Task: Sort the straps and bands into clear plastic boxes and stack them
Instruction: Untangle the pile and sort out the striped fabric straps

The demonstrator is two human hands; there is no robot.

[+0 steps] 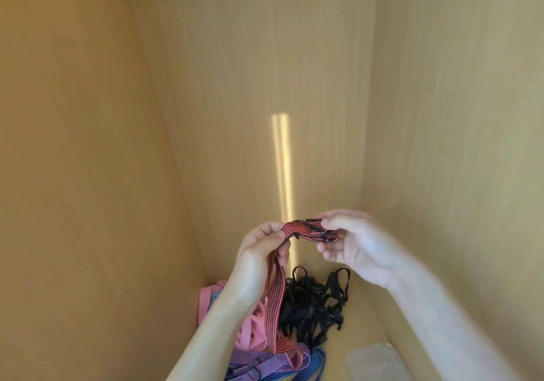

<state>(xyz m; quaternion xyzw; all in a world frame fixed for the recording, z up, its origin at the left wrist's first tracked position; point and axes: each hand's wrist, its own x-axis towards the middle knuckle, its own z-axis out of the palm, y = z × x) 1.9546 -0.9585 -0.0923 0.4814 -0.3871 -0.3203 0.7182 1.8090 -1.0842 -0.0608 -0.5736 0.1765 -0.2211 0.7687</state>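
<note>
Wooden walls point(88, 145) close in on the left, back and right. On the surface point(365, 316), the pink bands point(250, 330) and black straps point(312, 301) fill the left and middle. The right is free, down to a clear box point(374, 360).

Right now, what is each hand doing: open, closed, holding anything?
Left hand: closed on the red striped strap, which hangs down below its grip.
Right hand: closed, pinching the same strap's other end.

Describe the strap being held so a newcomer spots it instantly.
Inside the wooden cabinet, look above the heap of straps on the floor. The left hand and right hand hold the red strap between them. Unlike the black tangle and plain pink bands below, it has black stripes.
</note>
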